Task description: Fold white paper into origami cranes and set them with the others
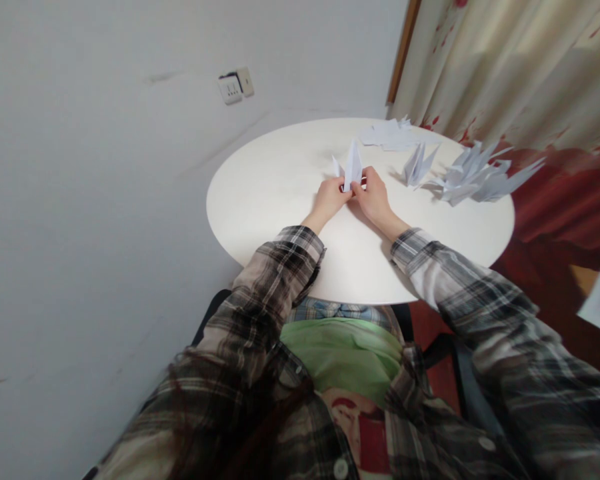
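Between both hands, a folded white paper figure (353,167) stands with its points up, just over the round white table (275,200). It looks like a paper crane in the making, with one tall point and a smaller one to its left. My left hand (329,199) pinches its lower left side. On the lower right, my right hand (375,195) grips it with thumb and fingers closed. The fingertips hide the bottom of the paper. To the right of my right hand stands another folded paper piece (417,167) with upright points.
Several finished paper cranes (473,175) cluster at the table's right edge. White paper sheets (393,135) lie at the back. A wall with a power socket (230,88) borders the left, and a curtain (485,73) hangs behind on the right.
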### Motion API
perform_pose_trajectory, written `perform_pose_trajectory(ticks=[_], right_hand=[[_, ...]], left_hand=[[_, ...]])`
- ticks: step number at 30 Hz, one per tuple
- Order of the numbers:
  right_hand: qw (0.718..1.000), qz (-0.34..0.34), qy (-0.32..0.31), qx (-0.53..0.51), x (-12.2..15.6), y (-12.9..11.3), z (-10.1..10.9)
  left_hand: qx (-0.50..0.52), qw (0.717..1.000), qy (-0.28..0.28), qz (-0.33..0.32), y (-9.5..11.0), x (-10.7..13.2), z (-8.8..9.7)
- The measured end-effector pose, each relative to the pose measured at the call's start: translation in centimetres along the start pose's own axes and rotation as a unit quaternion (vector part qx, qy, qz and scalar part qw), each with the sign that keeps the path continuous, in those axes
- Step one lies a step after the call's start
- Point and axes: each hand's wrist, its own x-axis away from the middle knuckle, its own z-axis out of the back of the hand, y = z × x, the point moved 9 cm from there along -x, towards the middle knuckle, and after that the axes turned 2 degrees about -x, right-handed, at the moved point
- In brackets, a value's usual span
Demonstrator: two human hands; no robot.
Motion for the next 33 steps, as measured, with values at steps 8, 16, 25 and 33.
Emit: perform_pose_trajectory(ticks=[8,16,25,33], right_hand=[[1.0,-0.023,0.012,-0.011,0.4,-0.5,0.5],[0.999,-0.005,0.025,0.022,0.0,0.4,0.4],[0.999,-0.011,0.039,0.013,0.2,-0.1,1.2],[0.998,-0.024,0.056,0.013,0.2,0.2,1.4]], left_hand=[[-0.007,1.0,-0.01,-0.02,0.1,-0.1,-0.4],[0.013,1.0,-0.013,-0.023,0.1,-0.1,-0.4],[0.006,1.0,-0.023,-0.012,0.3,0.1,-0.5],[0.004,0.999,-0.031,-0.029,0.7,0.2,-0.6]])
